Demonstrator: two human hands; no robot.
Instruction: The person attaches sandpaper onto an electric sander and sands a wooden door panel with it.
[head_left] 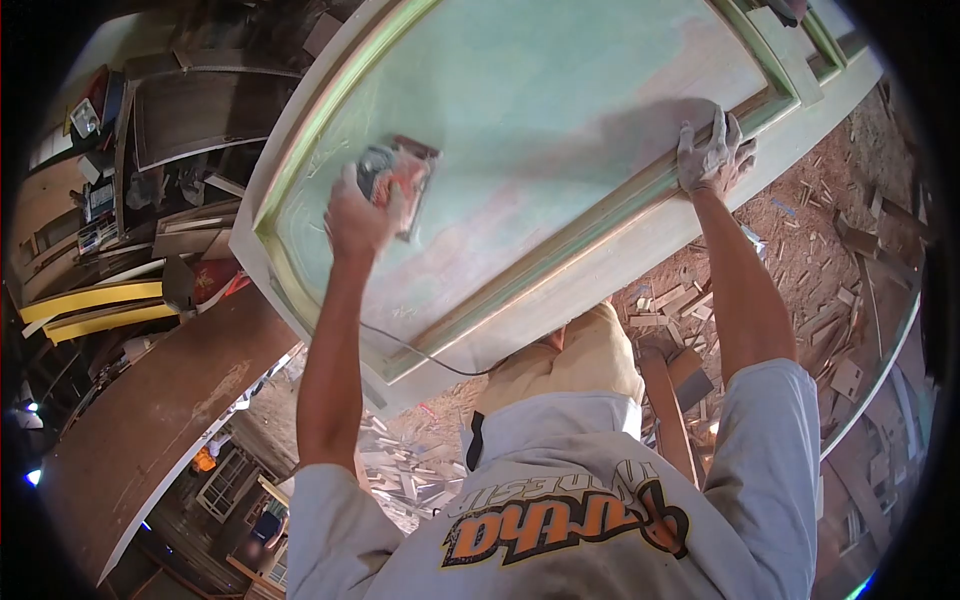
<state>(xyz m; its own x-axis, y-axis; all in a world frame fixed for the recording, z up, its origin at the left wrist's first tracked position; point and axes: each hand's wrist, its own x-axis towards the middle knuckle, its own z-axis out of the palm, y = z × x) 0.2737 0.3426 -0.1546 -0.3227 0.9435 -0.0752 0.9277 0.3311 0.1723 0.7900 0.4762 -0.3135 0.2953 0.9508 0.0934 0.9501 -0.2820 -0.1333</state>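
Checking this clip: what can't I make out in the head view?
In the head view:
- Handheld tool: its markings are blurred; its underside is hidden against the panel.
- Left hand: blurred; the tool hides part of its grip.
- Panel: its far end is cut off by the top edge.
- Cord: the forearm hides one stretch; its other end drops out of sight by the trousers.

There are two hands (pixel 358 222), one power sander (pixel 405 185) and one dark cord (pixel 470 373) around the middle, one large framed panel (pixel 520 130) at upper centre, and two yellow strips (pixel 100 296) at left.
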